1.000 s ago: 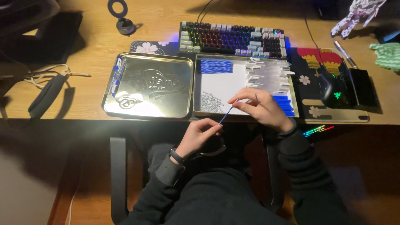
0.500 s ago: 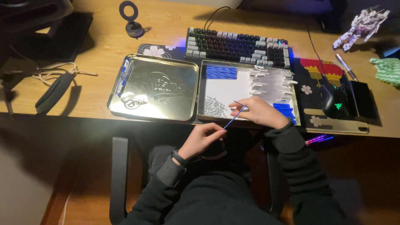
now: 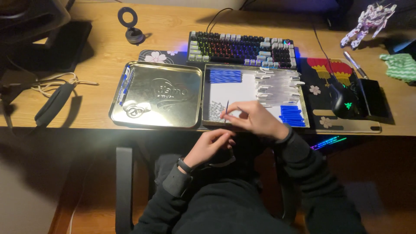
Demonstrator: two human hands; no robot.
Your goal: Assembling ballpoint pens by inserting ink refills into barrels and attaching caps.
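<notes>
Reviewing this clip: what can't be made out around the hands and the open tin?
- Head view: the left hand curls shut below the desk edge; whatever it holds is hidden.
- The thin blue stick pinched by the right hand is too small to identify.
- The grey patch in the tin tray corner is too fine to resolve.

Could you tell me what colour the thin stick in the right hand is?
Blue, seen in the head view: thin stick.

Two packages noted: an open rectangular metal tin [image 3: 303, 113] just below the keyboard [image 3: 242, 48]; its silver embossed lid [image 3: 158, 95] lies left.
</notes>
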